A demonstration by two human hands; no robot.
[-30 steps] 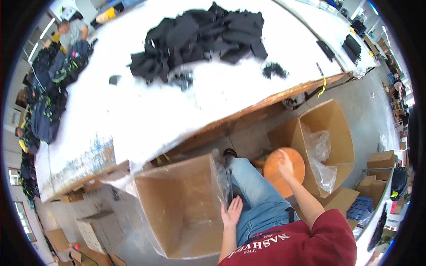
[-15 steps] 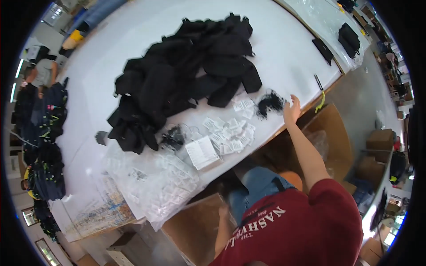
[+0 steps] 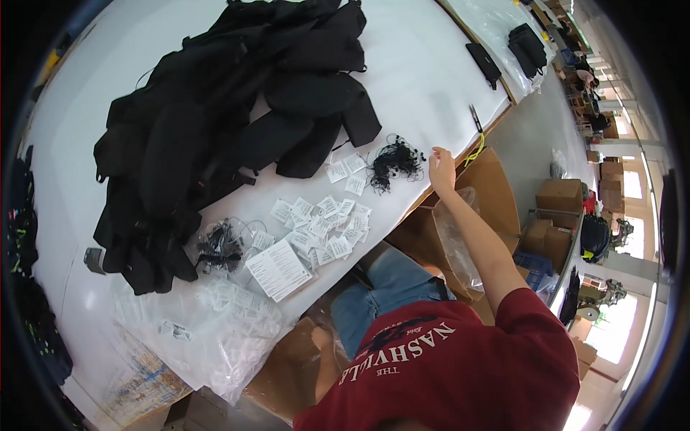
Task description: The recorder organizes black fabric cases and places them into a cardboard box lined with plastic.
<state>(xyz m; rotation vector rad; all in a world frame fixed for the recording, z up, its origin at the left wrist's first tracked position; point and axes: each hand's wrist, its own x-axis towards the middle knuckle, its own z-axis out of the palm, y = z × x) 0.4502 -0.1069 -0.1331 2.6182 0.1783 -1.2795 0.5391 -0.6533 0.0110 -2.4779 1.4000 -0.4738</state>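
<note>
My right hand (image 3: 442,169) hovers at the table's edge, its fingers loosely bent and apart, with nothing visible in them. Just left of it lies a tangle of black strings (image 3: 397,164). My left hand (image 3: 321,336) hangs below the table edge by a cardboard box; its fingers are too small to make out. White printed tags (image 3: 327,224) are strewn on the table between the hands. Nearer the left sits a stack of white printed cards (image 3: 279,270), with a second bunch of black strings (image 3: 221,246) beside it. A large heap of black fabric pouches (image 3: 215,122) lies beyond.
A clear plastic bag (image 3: 215,337) of tags drapes over the table's near corner. Small scissors or snips (image 3: 476,119) with a yellow cord lie at the right edge. An open cardboard box (image 3: 496,190) stands below. Beyond is a flat black pouch (image 3: 483,65).
The view has shifted, so the table's contents sit further left and larger. My right hand stays beside the black strings, its fingers drawn a little closer. My left hand remains below the table edge.
</note>
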